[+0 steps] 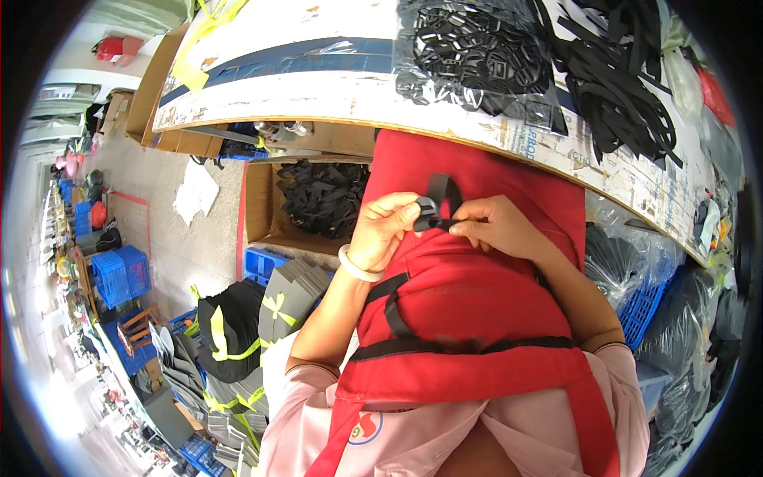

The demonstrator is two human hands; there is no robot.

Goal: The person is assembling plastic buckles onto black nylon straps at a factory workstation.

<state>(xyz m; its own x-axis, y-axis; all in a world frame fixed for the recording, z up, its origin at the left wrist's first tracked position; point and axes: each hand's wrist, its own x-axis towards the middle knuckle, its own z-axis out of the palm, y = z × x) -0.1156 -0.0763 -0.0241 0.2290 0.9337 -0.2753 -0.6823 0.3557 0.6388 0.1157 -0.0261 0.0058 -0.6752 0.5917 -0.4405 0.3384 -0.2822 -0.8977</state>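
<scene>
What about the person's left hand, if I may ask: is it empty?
No, the left hand pinches a black buckle, while the right hand grips the black strap beside it.

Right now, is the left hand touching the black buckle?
Touching: the head view shows the left hand gripping the black buckle at its left edge.

The scene is brightly lit; the lower left rim is washed out by white glare, the background there blurred. Highlights are thrown off the clear plastic bag (542, 111). The black buckle (427, 210) is rendered fairly crisply. The worktable (302, 95) is bowed by fisheye distortion, the corners blackened.
</scene>
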